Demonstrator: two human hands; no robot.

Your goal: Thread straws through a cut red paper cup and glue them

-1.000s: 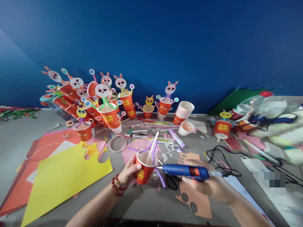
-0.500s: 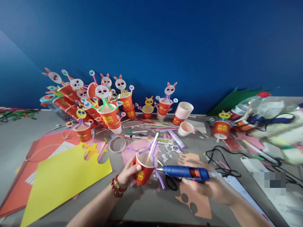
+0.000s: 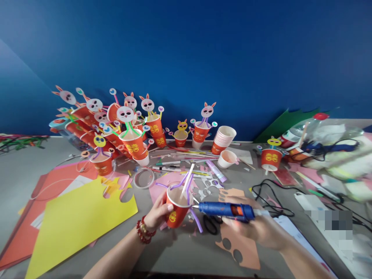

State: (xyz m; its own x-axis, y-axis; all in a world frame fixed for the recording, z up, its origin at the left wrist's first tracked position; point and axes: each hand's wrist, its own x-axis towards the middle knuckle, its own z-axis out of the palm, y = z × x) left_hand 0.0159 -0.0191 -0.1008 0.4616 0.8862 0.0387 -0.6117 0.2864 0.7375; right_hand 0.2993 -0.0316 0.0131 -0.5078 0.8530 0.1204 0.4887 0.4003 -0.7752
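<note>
A person's two bare hands work over a cluttered grey table [image 3: 180,252] set against a deep blue wall [image 3: 186,50]. The left hand [image 3: 157,214], with a red bead bracelet at the wrist, has its fingers wrapped around a red paper cup [image 3: 176,212], held tilted just above the table near the front centre. The cup bears a gold double-happiness character; no other writing can be read. A white straw [image 3: 187,180] and bent purple straws [image 3: 180,182] stick out of its pale inside.

The right hand [image 3: 257,228] is clenched around a blue plastic glue gun [image 3: 226,210] with an orange patch on its body. The gun lies nearly level, its metal tip touching the cup's rim on the right.

Behind, along the wall, stand many matching red cups topped with round paper rabbit faces [image 3: 125,113] on straws. A stack of plain cups [image 3: 225,137] sits nearby. A large yellow paper sheet [image 3: 72,221], smooth and cut at one edge, lies to the left. Black scissors [image 3: 210,224] rest beneath the gun, and a black cord [image 3: 270,193] coils at right.
</note>
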